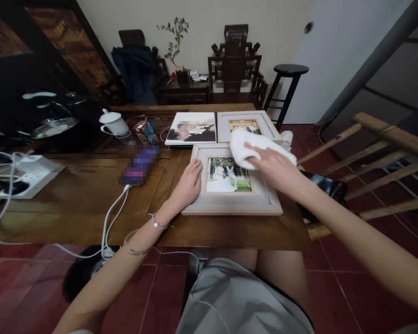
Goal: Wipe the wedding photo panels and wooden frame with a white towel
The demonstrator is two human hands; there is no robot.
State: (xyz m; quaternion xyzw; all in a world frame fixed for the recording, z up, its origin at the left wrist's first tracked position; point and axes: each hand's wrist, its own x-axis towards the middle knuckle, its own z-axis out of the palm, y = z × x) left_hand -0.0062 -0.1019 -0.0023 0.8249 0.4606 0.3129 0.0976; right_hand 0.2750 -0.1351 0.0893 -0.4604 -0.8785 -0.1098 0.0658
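A light wooden picture frame (230, 203) lies flat near the table's front edge, with a wedding photo (228, 175) in it. At the frame's left edge my left hand (191, 183) grips the side, its fingers at the border. My right hand (264, 163) holds a bunched white cloth (256, 144) against the frame's upper right corner. The cloth covers that corner and partly overlaps a second light frame (226, 121) behind it. Beside that second frame, a white-topped photo panel (195, 126) lies on the table.
Left on the wooden table (80, 185) are a phone (141, 166) with a plugged-in white cable, a drink carton (145, 132), a lidded white cup (114, 124), a glass-lidded pot (54, 130) and a power strip (33, 176). A wooden chair (372, 125) stands close on the right.
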